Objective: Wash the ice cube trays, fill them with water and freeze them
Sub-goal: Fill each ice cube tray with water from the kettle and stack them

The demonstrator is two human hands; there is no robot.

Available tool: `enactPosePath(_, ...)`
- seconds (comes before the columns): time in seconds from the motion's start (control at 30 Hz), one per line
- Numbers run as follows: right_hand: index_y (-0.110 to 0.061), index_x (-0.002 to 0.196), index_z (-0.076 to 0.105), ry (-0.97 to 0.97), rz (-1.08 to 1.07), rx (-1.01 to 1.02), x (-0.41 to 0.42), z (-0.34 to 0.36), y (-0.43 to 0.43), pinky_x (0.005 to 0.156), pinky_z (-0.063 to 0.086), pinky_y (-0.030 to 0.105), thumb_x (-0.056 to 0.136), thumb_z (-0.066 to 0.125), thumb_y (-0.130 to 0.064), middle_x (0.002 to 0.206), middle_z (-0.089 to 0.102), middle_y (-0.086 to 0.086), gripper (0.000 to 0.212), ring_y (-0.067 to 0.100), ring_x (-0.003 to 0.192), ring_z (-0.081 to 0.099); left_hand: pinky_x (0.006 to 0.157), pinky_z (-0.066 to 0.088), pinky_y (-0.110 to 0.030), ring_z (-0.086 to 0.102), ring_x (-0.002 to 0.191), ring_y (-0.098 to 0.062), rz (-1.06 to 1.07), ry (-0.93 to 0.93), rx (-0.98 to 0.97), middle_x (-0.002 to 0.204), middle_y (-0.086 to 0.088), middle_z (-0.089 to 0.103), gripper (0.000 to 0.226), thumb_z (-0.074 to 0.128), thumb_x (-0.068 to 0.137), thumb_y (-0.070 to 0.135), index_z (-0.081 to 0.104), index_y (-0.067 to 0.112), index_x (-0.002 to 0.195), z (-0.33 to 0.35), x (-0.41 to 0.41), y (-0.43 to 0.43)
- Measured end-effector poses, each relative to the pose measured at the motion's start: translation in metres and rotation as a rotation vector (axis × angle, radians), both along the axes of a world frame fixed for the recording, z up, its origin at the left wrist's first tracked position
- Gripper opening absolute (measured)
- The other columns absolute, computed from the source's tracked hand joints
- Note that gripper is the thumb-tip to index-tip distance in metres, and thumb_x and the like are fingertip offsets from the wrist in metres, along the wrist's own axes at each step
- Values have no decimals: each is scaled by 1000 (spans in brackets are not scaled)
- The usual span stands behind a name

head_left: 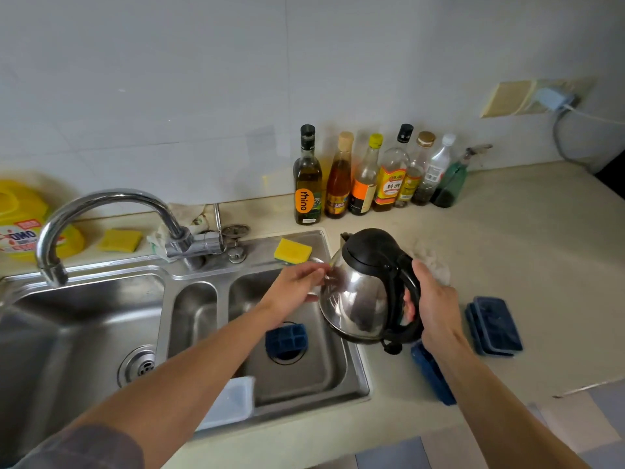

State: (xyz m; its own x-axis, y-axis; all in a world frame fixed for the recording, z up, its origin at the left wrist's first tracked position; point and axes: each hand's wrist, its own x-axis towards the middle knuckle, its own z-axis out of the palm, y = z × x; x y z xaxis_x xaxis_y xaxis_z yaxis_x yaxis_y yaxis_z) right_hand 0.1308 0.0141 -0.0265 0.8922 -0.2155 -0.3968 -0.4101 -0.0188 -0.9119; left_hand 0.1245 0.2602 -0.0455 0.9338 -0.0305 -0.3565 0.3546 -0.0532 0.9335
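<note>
My right hand [436,299] is wrapped round the black handle of the stainless steel electric kettle with a black lid [358,299], which I hold tilted above the right-hand rim of the steel sink [358,377]. My left hand [297,286] reaches across with its fingers stretched to the kettle's shiny side, touching rather than gripping as far as the blur lets me judge. One dark blue ice cube tray [287,338] lies in the right basin over the drain, partly hidden by my left forearm. A stack of dark blue trays [493,324] sits on the bench [507,248] to the right of the sink, and another blue tray [433,374] lies near the bench's front edge under my right forearm. The curved chrome tap [101,211] hangs over the left basin with no water running. I judge the task to be in its middle: the trays are out and at the sink, but I cannot tell whether any is washed, and I see no water in them. The kettle looks like my water source for filling. Filling and freezing are all still to do, and no freezer is in view.
</note>
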Motion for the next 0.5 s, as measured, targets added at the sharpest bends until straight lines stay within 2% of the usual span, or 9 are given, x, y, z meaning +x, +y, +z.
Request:
enactPosePath(0.1, -27, 59, 74, 11, -6, -41, 22, -4, -1, 60, 54, 33, 74, 61, -74, 60, 66, 5, 51, 16, 51, 60, 92, 56, -32, 66, 107, -9, -85, 2, 67, 115, 8, 73, 23, 50, 106, 24, 67, 35, 118, 2, 26, -3)
enactPosePath(0.2, -35, 68, 77, 3, -16, -69, 40, -6, 2, 64, 55, 33, 75, 59, -76, 73, 73, 9, 45, 11, 55, 67, 85, 53, -23, 64, 105, 1, -172, -12, 109, 118, 14, 71, 26, 50, 105, 27, 63, 45, 119, 0, 47, -7)
enactPosePath(0.33, -28, 63, 76, 20, -53, -77, 63, -9, 4, 48, 51, 22, 81, 60, -69, 64, 71, 5, 48, 8, 47, 63, 102, 47, -29, 58, 113, 1, -186, -65, 177, 132, 6, 64, 37, 52, 104, 27, 53, 28, 142, -7, 73, -13)
enactPosePath(0.43, -19, 59, 71, 24, -44, -64, 75, -13, 1, 60, 54, 29, 87, 59, -63, 60, 67, 4, 54, 14, 50, 61, 108, 45, -35, 56, 122, -10, -170, -66, 195, 136, 4, 60, 44, 54, 103, 28, 48, 23, 147, -12, 87, -20)
enactPosePath(0.5, -19, 63, 71, 26, -47, -59, 79, -16, 1, 64, 52, 30, 89, 59, -61, 61, 67, 3, 51, 13, 51, 61, 98, 49, -31, 60, 115, -7, -159, -53, 174, 127, 10, 63, 38, 54, 103, 28, 51, 26, 141, -14, 93, -25)
